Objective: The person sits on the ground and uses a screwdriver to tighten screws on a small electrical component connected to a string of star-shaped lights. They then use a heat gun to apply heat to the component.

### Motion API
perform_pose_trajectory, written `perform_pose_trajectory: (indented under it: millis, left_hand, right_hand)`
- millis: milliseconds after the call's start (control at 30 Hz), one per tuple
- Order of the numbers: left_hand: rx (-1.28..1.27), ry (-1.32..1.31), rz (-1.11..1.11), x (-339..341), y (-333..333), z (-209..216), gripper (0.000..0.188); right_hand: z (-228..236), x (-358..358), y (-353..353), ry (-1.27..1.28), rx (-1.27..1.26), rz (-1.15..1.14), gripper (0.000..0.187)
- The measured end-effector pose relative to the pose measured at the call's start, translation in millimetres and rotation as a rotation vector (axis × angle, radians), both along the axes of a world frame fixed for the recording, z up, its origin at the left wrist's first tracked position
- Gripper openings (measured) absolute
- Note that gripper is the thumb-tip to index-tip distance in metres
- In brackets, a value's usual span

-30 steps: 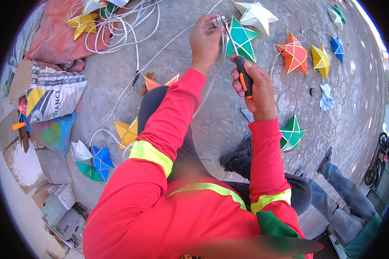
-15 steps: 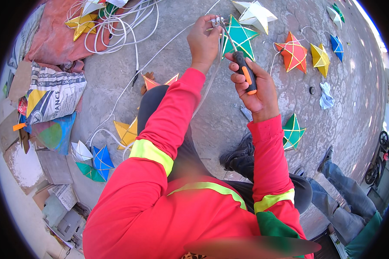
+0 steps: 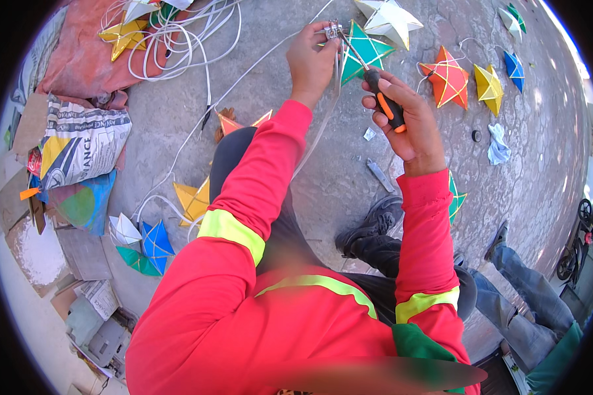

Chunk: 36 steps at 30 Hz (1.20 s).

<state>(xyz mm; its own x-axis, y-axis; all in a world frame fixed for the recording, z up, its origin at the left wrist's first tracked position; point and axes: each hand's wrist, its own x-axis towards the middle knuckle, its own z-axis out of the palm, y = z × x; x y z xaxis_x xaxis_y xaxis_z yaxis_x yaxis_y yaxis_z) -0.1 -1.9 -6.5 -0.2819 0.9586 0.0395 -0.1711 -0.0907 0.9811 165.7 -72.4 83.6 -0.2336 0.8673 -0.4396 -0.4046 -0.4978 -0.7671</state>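
My left hand (image 3: pixel 311 66) pinches a small whitish terminal block (image 3: pixel 333 31) between thumb and fingertips. A pale flat cable (image 3: pixel 323 128) hangs from the block and runs down beside my left forearm. Wrapped round the black and orange handle of a screwdriver (image 3: pixel 390 108) are the fingers of my right hand (image 3: pixel 420 128). Its thin metal shaft slants up and left, with the tip at the block; whether it sits in a screw is too small to tell. Behind the shaft a green star lantern (image 3: pixel 377 50) lies on the ground.
Around me lie more star lanterns: a white one (image 3: pixel 390 21), an orange one (image 3: pixel 447 78) and a yellow one (image 3: pixel 487 89). Coiled white cable (image 3: pixel 178 49) sits at the upper left near a printed sack (image 3: pixel 85 141). Another person's jeans-clad leg (image 3: pixel 530 296) is at the right.
My right hand has shifted right and slightly down, tilting the screwdriver flatter while its tip stays at the terminal block. The left hand has hardly moved.
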Motion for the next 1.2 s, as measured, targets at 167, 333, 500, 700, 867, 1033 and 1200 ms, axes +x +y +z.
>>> perform_pose_trajectory:
  millis: [167,333,500,700,867,1033,1200]
  left_hand:
    - [-0.052,-0.072,0.002,-1,3,0,0.035]
    - [-0.042,-0.042,-0.038,-2,3,-1,0.03]
    - [-0.07,-0.12,-0.067,-1,2,2,0.031]
    - [-0.107,-0.132,-0.099,-2,-1,4,0.036]
    - [-0.114,-0.164,-0.101,-1,1,3,0.037]
    - [-0.084,-0.212,-0.123,1,1,0,0.033]
    - [-0.108,-0.265,-0.15,0,2,-1,0.034]
  right_hand:
    - [12,-1,7,-0.481,0.176,0.079,0.043]
    - [23,8,19,-0.846,0.397,0.158,0.034]
    - [35,11,29,-1.314,0.856,0.154,0.025]
    - [55,7,31,-1.549,1.129,0.187,0.019]
    - [65,6,31,-1.569,1.23,0.261,0.016]
    - [67,7,35,-1.518,1.227,0.256,0.013]
    - [69,8,38,-1.58,1.267,0.269,0.013]
